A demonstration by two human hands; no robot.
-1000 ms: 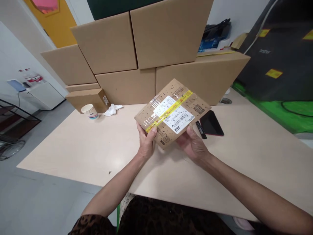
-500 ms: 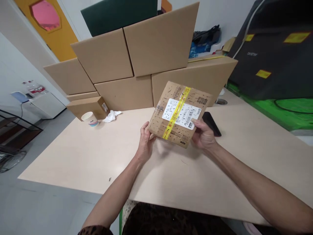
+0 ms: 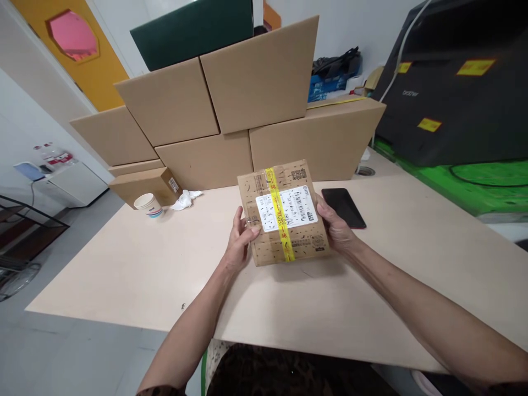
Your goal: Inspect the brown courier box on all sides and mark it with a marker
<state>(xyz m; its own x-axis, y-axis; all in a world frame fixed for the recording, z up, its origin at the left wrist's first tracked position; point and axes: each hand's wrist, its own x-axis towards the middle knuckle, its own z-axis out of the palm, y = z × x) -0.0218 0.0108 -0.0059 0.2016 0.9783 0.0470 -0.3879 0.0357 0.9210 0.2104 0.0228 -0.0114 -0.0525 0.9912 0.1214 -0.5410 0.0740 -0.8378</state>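
A small cardboard parcel (image 3: 303, 242) is held above the table, its top face tilted toward me. A white shipping label (image 3: 303, 204) and a strip of yellow tape (image 3: 277, 192) run across that face. My left hand (image 3: 240, 242) grips the parcel's left edge, thumb on top near the label. On the opposite edge my right hand (image 3: 335, 224) is closed around the side, with its fingers partly hidden behind. Just right of that hand a black smartphone (image 3: 344, 207) lies flat on the table.
Large cardboard boxes (image 3: 259, 77) are stacked along the table's back, with a dark green box (image 3: 193, 33) on top. A paper cup (image 3: 148, 205), a crumpled tissue (image 3: 186, 199) and a small carton (image 3: 144, 186) stand at the left. A roll of tape (image 3: 365, 171) lies at the back right.
The parcel has turned counterclockwise, now sitting squarer to me and a little lower. My left thumb has moved onto its top face, and my right thumb has shifted to its side edge.
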